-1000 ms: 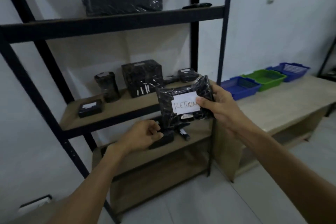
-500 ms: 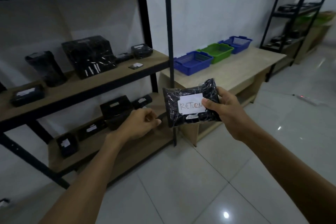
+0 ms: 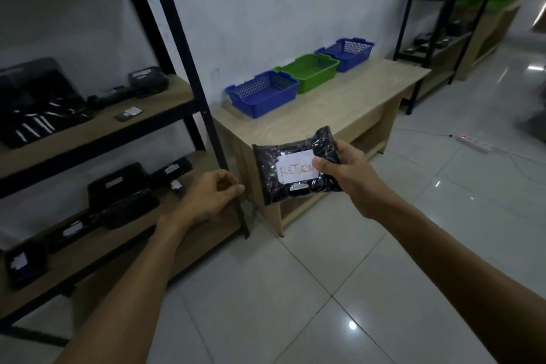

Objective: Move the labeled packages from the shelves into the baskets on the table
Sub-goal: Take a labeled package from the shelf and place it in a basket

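Within the right hand (image 3: 351, 177), package (image 3: 292, 174)

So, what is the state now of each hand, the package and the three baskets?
RETURN package, held in the air, label toward the camera.
right hand, grips the package at its right edge.
left hand, fingers curled, holds nothing.
near blue basket, on the table, nothing seen inside.
green basket, nothing seen inside.
far blue basket, nothing seen inside.

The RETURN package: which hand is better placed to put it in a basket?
Right. The right hand grips the package and is on the side nearer the table and baskets. The left hand is curled, holds nothing, and sits by the shelves.
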